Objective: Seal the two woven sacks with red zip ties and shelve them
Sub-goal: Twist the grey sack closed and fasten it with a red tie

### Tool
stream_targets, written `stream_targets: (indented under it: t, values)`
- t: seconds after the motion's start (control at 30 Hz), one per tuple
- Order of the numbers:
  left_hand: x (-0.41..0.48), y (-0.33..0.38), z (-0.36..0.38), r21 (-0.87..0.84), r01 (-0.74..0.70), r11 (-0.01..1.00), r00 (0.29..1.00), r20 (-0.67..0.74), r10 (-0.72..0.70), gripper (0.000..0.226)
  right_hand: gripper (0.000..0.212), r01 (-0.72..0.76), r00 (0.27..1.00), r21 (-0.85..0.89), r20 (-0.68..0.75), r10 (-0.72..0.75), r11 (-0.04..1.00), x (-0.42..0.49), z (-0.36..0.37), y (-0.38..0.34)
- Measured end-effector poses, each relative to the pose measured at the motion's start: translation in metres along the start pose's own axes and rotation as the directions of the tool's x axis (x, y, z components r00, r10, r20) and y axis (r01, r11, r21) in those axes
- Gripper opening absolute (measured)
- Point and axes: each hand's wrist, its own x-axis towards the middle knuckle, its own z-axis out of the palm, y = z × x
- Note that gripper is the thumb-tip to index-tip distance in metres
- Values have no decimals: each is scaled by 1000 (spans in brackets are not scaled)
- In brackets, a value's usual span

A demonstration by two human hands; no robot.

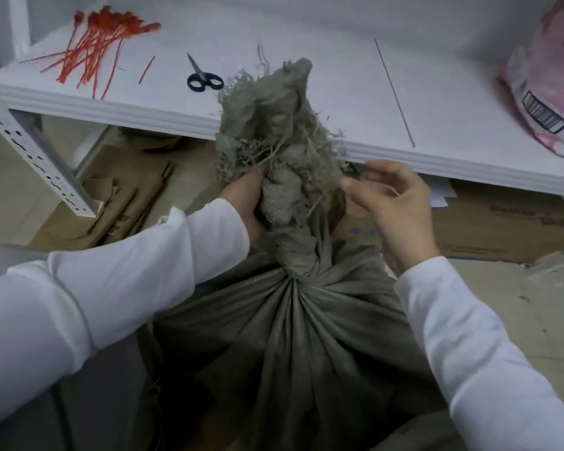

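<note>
Left hand (246, 203) grip clenched on woven sack (287, 336) neck — right hand (394, 209) released, beside it.

One woven sack (284, 320), one pair of scissors (205, 80) and one pink bag (547, 83) are shown — two hands, left (245, 203) and right (394, 209) — beside a red zip-tie pile (95, 43) too tangled to be counted.

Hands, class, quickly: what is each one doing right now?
Left hand: closed around the gathered neck of the woven sack.
Right hand: open, fingers loosely curled beside the frayed top, gripping nothing.
</note>
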Motion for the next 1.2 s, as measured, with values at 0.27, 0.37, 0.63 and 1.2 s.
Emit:
stream_targets:
  t: [0.27,0.37,0.63,1.2]
  values:
    - [-17,0,6,233,-41,972,978,208,-9,37,81,-373,857,41,398,327,927,-16,23,26]
    - [-21,7,15,279,-173,945,977,170,128,25,91,-421,777,-113,467,422,900,-22,29,31]
    - [-12,13,18,584,-319,746,930,40,366,19,70,-100,904,-477,324,280,873,-16,34,18]
    - [-10,-8,-10,671,-391,630,858,19,513,96,22,313,950,-907,293,-112,281,-35,85,18]
